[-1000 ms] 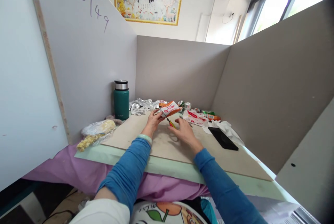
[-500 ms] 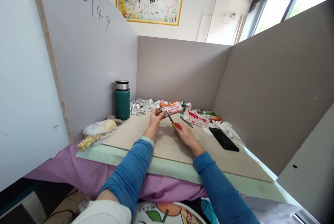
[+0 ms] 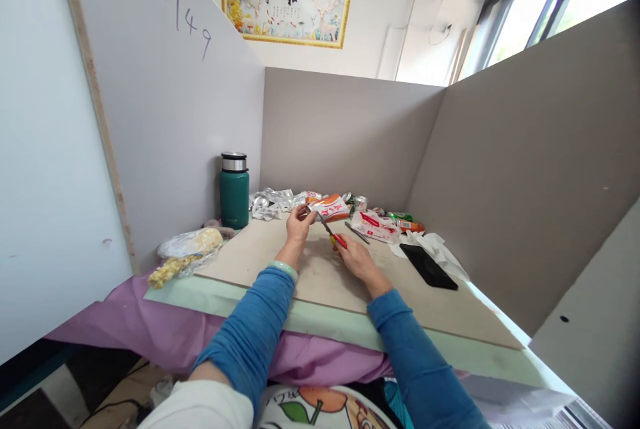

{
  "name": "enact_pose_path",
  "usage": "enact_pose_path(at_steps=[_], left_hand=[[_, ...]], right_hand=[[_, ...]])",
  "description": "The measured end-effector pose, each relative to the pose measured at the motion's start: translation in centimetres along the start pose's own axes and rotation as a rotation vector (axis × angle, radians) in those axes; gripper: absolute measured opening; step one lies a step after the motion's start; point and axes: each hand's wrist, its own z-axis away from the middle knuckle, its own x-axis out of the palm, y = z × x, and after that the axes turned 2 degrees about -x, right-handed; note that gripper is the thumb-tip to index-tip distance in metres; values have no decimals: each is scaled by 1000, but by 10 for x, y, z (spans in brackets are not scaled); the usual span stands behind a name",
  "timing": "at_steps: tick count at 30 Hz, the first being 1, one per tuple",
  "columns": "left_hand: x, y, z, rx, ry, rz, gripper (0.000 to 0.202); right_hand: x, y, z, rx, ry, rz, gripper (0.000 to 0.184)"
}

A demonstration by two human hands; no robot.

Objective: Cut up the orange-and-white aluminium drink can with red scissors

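Note:
My left hand [image 3: 299, 226] grips a cut drink can [image 3: 331, 207], orange and white with red lettering, by its left end above the board. My right hand [image 3: 356, 257] is closed around the handles of a pair of scissors [image 3: 340, 241], which are red and yellow. The blades point up and left and reach the can's lower edge near my left fingertips. How far apart the blades stand is too small to tell. Behind the can, on the board, lies a slim dark tool [image 3: 357, 233].
A green bottle [image 3: 234, 199] stands at the left wall beside bagged yellow food [image 3: 187, 255]. Crumpled silvery scraps [image 3: 270, 202] and cans line the back. To the right are a red-and-white packet [image 3: 375, 225], a black phone [image 3: 428, 266] and white tissue [image 3: 443, 252]. Panels enclose three sides.
The can has turned slightly in my left hand, so more of its orange side shows. My right hand and the scissors have barely moved.

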Motion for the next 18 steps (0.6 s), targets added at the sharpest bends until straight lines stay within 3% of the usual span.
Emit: enact_pose_path(at_steps=[6,9,11,12,14,15,16,18], left_hand=[[3,-3,0,62,2,-30,45],[0,-5,-5,91,8,-69,42],[-8,-2,-11,100,71,-81,40],[-13,1,-16,87,164,-70,40],[-25,8,-23,45,418,-3,40],[-30,12,-26,35,490,24,42],[-33,14,-27,20,514,46,43],[-31,14,-23,-41,341,46,44]], right_hand=[[0,2,-1,-13,-13,-110,35],[-2,6,-1,-26,17,-51,35],[-4,12,2,-26,65,-28,33],[-6,15,3,-30,85,-58,31],[-9,22,4,-54,160,-237,32],[-11,25,4,-40,218,-377,37],[-12,28,2,3,298,-532,44],[-14,33,-3,94,520,-765,56]])
